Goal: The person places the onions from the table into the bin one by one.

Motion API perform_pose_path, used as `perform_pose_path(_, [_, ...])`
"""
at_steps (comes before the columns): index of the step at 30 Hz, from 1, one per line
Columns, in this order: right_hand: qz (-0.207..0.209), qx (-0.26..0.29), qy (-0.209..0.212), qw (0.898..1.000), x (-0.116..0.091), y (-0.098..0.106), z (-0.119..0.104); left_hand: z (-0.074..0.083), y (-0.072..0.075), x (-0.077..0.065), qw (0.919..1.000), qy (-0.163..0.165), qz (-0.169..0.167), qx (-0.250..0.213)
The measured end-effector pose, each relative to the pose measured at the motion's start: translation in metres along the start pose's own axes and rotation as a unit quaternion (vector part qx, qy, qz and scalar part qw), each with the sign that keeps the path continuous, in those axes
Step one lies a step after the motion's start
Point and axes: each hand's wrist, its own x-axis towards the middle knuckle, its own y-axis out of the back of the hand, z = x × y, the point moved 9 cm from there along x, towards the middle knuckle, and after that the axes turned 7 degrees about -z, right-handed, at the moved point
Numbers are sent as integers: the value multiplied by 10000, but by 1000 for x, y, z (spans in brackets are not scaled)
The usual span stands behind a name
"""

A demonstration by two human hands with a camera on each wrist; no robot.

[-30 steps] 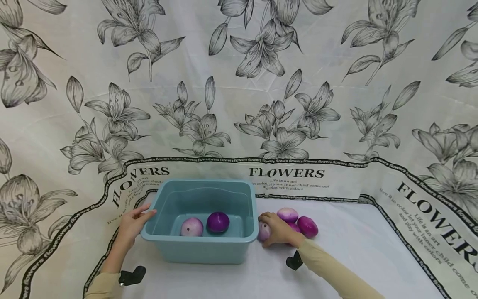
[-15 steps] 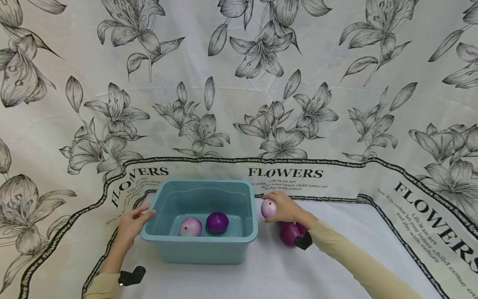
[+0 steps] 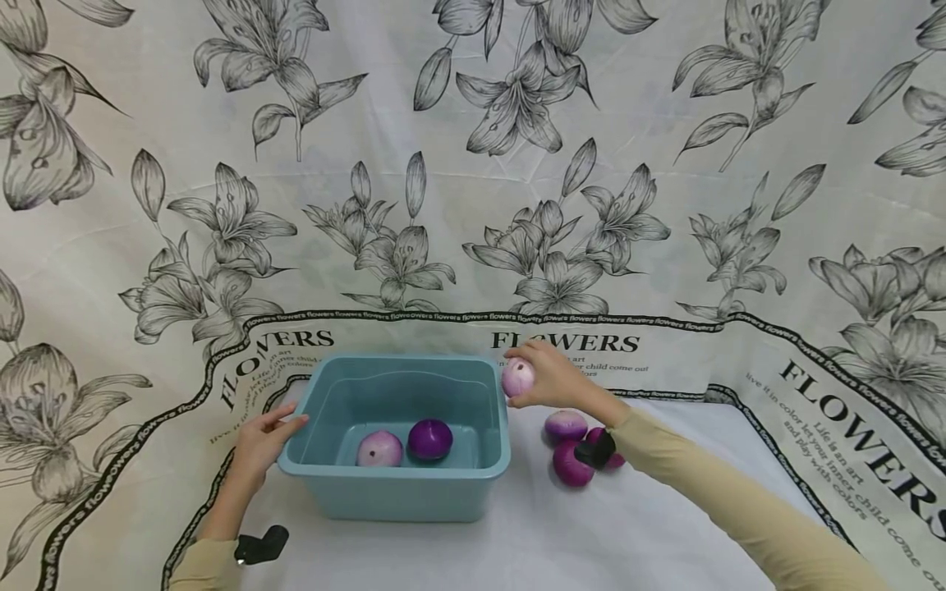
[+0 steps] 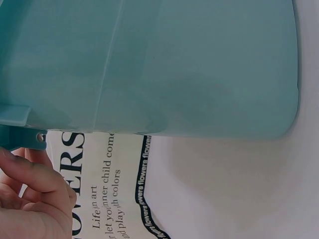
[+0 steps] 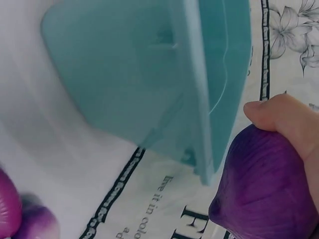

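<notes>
A pale purple onion (image 3: 517,377) is gripped in my right hand (image 3: 557,379), raised beside the right rim of a blue-green plastic tub (image 3: 402,497). In the right wrist view the onion (image 5: 269,184) shows a dark purple side, with the thumb (image 5: 271,112) over it. My left hand (image 3: 257,447) holds the tub's left rim; its fingers curl at the rim's lip in the left wrist view. Inside the tub lie a pale onion (image 3: 380,450) and a dark purple onion (image 3: 430,440), slightly apart.
Several onions sit in a cluster right of the tub, among them a pale-topped onion (image 3: 566,426) and a magenta onion (image 3: 573,465). The right wrist camera partly covers them. A flower-printed cloth (image 3: 414,197) hangs behind the white table (image 3: 562,533).
My right hand has picked the pale onion up from the table and carried it upward and left to the tub's right rim. The left hand stays at the left rim.
</notes>
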Motion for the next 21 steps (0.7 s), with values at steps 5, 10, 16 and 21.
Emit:
perform_pose_path(5, [-358,216,-195,9989,13,3,-15,-1,-1,1,10000,4,-28,-12])
perform_pose_path(10, [-653,406,17,9970,38,-2,-36,-2,3,2,10000,8,27,-28])
perform_pose_path(16, [-1026,307,624,9923,68,-23,-65,-2,5,1,9999,-2,65,-137])
perform_pose_path(21, [-1317,0,973,9865,89,-47,-80,0,1,2,9997,-24,39,-236])
